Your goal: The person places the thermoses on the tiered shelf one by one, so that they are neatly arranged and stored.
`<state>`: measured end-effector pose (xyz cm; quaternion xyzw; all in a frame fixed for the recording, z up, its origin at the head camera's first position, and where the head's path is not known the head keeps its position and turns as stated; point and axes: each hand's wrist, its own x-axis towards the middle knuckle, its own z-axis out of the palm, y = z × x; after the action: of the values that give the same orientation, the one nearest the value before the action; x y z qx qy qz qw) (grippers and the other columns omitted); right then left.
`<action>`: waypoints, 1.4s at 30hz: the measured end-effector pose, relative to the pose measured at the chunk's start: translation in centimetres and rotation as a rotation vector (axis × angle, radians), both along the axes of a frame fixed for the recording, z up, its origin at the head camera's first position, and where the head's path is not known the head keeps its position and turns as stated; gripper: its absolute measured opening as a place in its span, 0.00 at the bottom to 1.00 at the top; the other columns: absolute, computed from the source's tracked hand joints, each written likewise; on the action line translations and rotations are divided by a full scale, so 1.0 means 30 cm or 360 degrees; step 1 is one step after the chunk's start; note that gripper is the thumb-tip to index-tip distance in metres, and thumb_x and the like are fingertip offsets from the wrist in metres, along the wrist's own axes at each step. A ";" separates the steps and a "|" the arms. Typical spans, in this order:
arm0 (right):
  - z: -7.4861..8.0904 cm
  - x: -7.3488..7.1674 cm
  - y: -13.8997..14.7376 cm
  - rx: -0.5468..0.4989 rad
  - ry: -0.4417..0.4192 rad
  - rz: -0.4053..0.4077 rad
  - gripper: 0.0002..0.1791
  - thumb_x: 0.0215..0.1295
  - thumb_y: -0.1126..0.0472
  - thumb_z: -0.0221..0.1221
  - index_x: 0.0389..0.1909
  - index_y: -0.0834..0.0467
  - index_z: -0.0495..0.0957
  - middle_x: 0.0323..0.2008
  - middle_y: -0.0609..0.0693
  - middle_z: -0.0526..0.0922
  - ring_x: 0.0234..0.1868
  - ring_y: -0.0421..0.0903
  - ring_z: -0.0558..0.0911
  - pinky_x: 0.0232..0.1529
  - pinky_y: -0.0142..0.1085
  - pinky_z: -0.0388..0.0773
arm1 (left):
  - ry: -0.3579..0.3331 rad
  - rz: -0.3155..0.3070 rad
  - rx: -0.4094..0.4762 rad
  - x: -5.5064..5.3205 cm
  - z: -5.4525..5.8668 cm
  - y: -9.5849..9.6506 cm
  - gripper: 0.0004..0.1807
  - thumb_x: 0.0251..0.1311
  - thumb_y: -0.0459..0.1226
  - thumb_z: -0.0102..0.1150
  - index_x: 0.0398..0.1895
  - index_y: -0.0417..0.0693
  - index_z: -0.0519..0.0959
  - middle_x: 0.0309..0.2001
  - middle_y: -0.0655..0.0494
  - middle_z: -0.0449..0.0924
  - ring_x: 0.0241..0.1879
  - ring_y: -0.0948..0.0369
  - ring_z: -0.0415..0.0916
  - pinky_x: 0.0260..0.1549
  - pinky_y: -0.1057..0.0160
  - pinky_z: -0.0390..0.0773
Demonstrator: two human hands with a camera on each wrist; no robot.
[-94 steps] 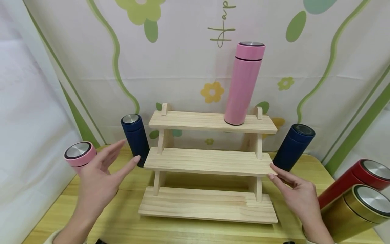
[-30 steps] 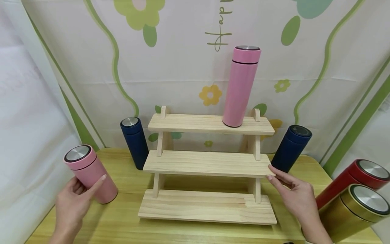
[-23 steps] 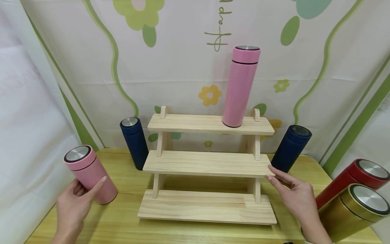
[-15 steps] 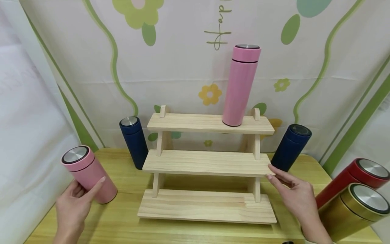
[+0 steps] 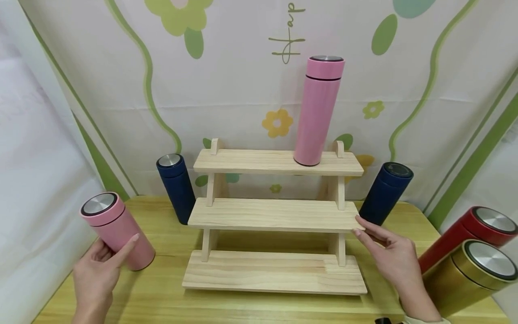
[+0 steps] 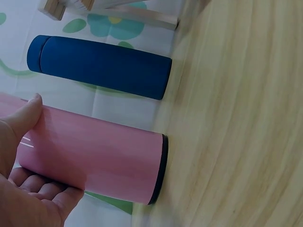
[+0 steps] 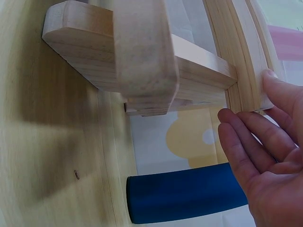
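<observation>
My left hand [image 5: 96,274] wraps its thumb and fingers around the short pink thermos bottle [image 5: 128,234] from the near left side. That bottle stands on the table, and its black base [image 6: 161,170] meets the wood in the left wrist view. At the right, my right hand [image 5: 390,254] pinches the end of the middle board on a three-tier wooden shelf [image 5: 267,215]. Thumb and fingertips lie on either side of the board's end in the right wrist view. A tall pink thermos bottle [image 5: 319,117] stands upright on the top tier, towards the right.
Blue thermos bottles stand behind the shelf's ends, one left [image 5: 178,193] and one right [image 5: 384,195]. A red bottle [image 5: 457,234] and a gold bottle [image 5: 455,279] stand beside my right forearm. Printed cloth [image 5: 243,81] hangs behind the wooden table [image 5: 162,297].
About three seconds ago my left hand was spread in front of the short pink bottle; it has since moved down and left and grips it. My right hand stays at the shelf.
</observation>
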<state>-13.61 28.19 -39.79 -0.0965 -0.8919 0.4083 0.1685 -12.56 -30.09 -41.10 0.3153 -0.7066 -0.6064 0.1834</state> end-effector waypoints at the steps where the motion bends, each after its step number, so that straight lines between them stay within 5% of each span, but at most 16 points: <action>1: 0.000 0.001 0.000 -0.0005 -0.0010 0.0000 0.24 0.70 0.37 0.69 0.63 0.38 0.87 0.57 0.52 0.90 0.45 0.07 0.71 0.18 0.37 0.69 | 0.0024 0.0005 0.0007 0.001 -0.001 0.000 0.51 0.50 0.47 0.87 0.79 0.52 0.73 0.51 0.80 0.87 0.35 0.88 0.79 0.34 0.86 0.78; 4: 0.001 0.002 0.003 0.0004 -0.0035 -0.0006 0.25 0.70 0.36 0.69 0.64 0.37 0.86 0.57 0.51 0.90 0.45 0.07 0.70 0.19 0.36 0.70 | 0.0097 0.0008 0.0041 0.000 -0.006 0.003 0.49 0.50 0.44 0.88 0.77 0.50 0.75 0.33 0.88 0.82 0.34 0.87 0.80 0.34 0.86 0.79; 8: 0.002 0.001 0.008 0.0019 -0.0051 -0.0004 0.25 0.69 0.35 0.69 0.64 0.37 0.86 0.57 0.50 0.90 0.46 0.08 0.70 0.22 0.34 0.74 | 0.0120 0.0004 0.0048 -0.001 -0.012 0.005 0.48 0.51 0.43 0.88 0.77 0.50 0.75 0.33 0.88 0.83 0.35 0.87 0.81 0.35 0.86 0.79; 10: 0.002 -0.001 0.010 0.0024 -0.0056 0.0000 0.25 0.69 0.35 0.69 0.64 0.36 0.86 0.57 0.49 0.90 0.47 0.09 0.71 0.23 0.33 0.74 | 0.0099 0.0008 0.0022 0.000 -0.012 0.005 0.49 0.51 0.45 0.87 0.78 0.51 0.74 0.44 0.85 0.86 0.35 0.87 0.80 0.35 0.86 0.78; 13: 0.002 -0.003 0.011 0.0034 -0.0060 0.0004 0.25 0.69 0.35 0.69 0.64 0.35 0.86 0.57 0.48 0.90 0.49 0.10 0.72 0.26 0.31 0.76 | 0.0070 0.0017 -0.0009 0.001 -0.011 0.005 0.49 0.52 0.46 0.86 0.79 0.52 0.73 0.63 0.66 0.84 0.37 0.88 0.79 0.37 0.87 0.78; 15: 0.003 -0.004 0.011 0.0039 -0.0056 0.0005 0.25 0.69 0.35 0.69 0.64 0.35 0.86 0.57 0.48 0.90 0.48 0.10 0.71 0.26 0.31 0.77 | 0.0043 0.0017 -0.0036 0.002 -0.010 0.005 0.49 0.53 0.47 0.86 0.79 0.53 0.72 0.69 0.50 0.78 0.38 0.88 0.78 0.37 0.87 0.78; 17: 0.004 -0.005 0.011 0.0037 -0.0054 0.0006 0.25 0.69 0.35 0.70 0.64 0.35 0.86 0.57 0.48 0.90 0.48 0.09 0.70 0.27 0.30 0.77 | 0.0028 0.0013 -0.0042 0.002 -0.009 0.005 0.50 0.53 0.48 0.85 0.80 0.53 0.72 0.70 0.45 0.76 0.38 0.88 0.78 0.37 0.87 0.78; 30: 0.002 -0.004 0.011 -0.0009 -0.0013 0.0007 0.25 0.68 0.37 0.71 0.63 0.37 0.87 0.48 0.34 0.92 0.44 0.06 0.72 0.23 0.33 0.73 | -0.0058 -0.0003 -0.0047 0.003 0.001 0.001 0.53 0.53 0.52 0.85 0.81 0.54 0.69 0.74 0.41 0.72 0.37 0.88 0.76 0.35 0.87 0.77; 36: -0.002 -0.004 0.013 -0.0017 0.0011 0.0017 0.24 0.68 0.39 0.72 0.63 0.38 0.87 0.46 0.28 0.90 0.44 0.07 0.74 0.22 0.32 0.74 | -0.0012 -0.0003 0.0005 0.005 0.007 0.008 0.52 0.51 0.50 0.87 0.80 0.54 0.71 0.66 0.66 0.81 0.37 0.88 0.78 0.37 0.87 0.79; 42: -0.006 -0.007 0.016 -0.0022 0.0000 0.0015 0.24 0.68 0.38 0.72 0.63 0.38 0.87 0.46 0.26 0.90 0.44 0.07 0.74 0.21 0.34 0.72 | -0.0053 -0.0026 -0.0016 0.012 0.035 0.021 0.53 0.52 0.53 0.85 0.81 0.55 0.69 0.73 0.51 0.77 0.43 0.85 0.78 0.37 0.87 0.77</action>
<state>-13.82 28.66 -39.96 -0.0933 -0.8896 0.4152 0.1660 -12.18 -29.45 -40.06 0.3186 -0.7151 -0.5990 0.1683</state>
